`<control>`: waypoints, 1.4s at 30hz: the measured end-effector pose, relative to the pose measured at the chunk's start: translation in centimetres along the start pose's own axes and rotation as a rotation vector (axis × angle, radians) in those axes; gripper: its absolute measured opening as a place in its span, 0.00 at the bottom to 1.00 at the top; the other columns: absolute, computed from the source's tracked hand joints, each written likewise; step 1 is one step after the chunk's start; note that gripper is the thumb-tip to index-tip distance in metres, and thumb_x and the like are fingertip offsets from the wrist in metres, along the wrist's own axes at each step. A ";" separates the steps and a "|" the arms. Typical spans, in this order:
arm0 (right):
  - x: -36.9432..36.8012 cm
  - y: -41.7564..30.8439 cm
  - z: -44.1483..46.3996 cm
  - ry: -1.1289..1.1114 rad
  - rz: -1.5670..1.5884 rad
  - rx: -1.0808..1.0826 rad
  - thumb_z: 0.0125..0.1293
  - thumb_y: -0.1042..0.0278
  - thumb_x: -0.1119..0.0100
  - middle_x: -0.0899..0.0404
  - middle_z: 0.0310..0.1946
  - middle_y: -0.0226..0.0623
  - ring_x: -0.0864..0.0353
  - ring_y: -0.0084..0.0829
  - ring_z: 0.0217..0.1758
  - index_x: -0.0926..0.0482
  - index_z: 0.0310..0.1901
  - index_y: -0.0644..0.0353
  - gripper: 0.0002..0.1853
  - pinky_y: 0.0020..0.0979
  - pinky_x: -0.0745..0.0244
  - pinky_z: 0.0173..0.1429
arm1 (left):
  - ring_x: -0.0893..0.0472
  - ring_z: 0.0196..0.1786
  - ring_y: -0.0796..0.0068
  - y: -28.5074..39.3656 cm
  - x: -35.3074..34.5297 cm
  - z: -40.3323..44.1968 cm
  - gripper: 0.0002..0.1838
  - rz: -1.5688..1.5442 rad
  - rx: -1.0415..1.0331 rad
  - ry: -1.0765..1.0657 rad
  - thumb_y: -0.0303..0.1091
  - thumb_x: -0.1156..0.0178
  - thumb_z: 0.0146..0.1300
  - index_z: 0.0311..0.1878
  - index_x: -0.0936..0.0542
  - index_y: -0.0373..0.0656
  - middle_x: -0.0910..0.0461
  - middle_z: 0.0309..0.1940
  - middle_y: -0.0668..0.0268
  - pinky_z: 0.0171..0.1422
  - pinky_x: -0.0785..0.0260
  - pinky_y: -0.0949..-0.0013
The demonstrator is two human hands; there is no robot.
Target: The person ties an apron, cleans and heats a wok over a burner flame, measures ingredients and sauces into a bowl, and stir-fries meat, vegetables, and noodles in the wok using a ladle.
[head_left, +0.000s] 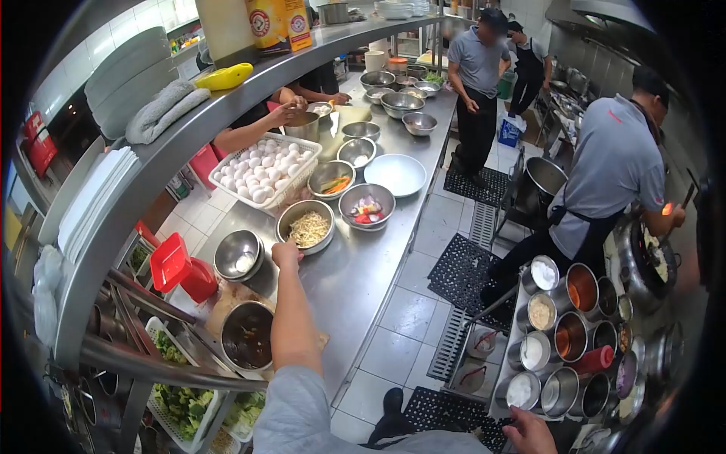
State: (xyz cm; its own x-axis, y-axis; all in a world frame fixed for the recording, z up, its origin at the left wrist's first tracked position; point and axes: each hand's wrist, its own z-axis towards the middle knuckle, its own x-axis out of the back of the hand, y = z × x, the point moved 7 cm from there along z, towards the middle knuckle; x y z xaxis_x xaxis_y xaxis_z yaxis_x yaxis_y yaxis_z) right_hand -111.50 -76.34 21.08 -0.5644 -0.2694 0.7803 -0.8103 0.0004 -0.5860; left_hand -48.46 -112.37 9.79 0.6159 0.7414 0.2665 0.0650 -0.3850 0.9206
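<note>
My left hand [286, 256] reaches over the steel counter [355, 265], its fingers closed at the near rim of a steel bowl of bean sprouts [308, 229]. Beside that bowl sit a bowl of chopped onion and red pieces [367, 209] and a bowl of carrot strips [333, 181]. Nearer me is a pot of dark liquid [248, 336]. My right hand [528, 433] is low at the right, fingers apart and holding nothing, just below a steel container of white powder [522, 390].
A basket of eggs [266, 170] stands beyond the bowls, near a co-worker's arms. At right, a person [609, 174] works at a wok [646, 257]. Two people stand farther back. Black mats [469, 276] lie on the floor. An overhead shelf [227, 87] curves across the left.
</note>
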 end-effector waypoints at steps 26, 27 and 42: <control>30.7 -39.9 47.3 0.419 0.500 1.220 0.67 0.69 0.38 0.15 0.40 0.34 0.18 0.20 0.40 0.19 0.53 0.63 0.15 0.24 0.22 0.45 | 0.20 0.33 0.68 -10.7 4.1 -19.2 0.08 -0.401 0.031 -0.036 0.25 0.43 0.64 0.45 0.28 0.36 0.22 0.38 0.61 0.30 0.19 0.63; 31.9 -42.8 49.5 0.369 0.514 1.226 0.67 0.66 0.38 0.15 0.37 0.34 0.18 0.20 0.39 0.19 0.53 0.64 0.16 0.24 0.22 0.45 | 0.19 0.35 0.64 -11.2 4.2 -19.3 0.09 -0.382 0.101 -0.022 0.27 0.41 0.64 0.45 0.27 0.36 0.22 0.38 0.59 0.33 0.19 0.61; 20.9 -41.9 47.1 -0.222 1.165 1.489 0.68 0.74 0.41 0.15 0.38 0.41 0.17 0.22 0.34 0.20 0.51 0.70 0.13 0.22 0.19 0.40 | 0.17 0.37 0.69 -11.1 2.9 -23.8 0.07 -0.472 0.104 0.151 0.24 0.45 0.67 0.47 0.27 0.37 0.20 0.42 0.60 0.34 0.18 0.68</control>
State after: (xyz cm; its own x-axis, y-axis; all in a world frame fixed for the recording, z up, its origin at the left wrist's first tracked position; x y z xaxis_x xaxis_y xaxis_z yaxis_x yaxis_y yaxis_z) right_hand -81.94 -127.36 51.60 -0.5271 -0.8482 -0.0526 0.7464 -0.4325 -0.5058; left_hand -66.06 -92.90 7.14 0.3810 0.9159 -0.1265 0.3911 -0.0357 0.9196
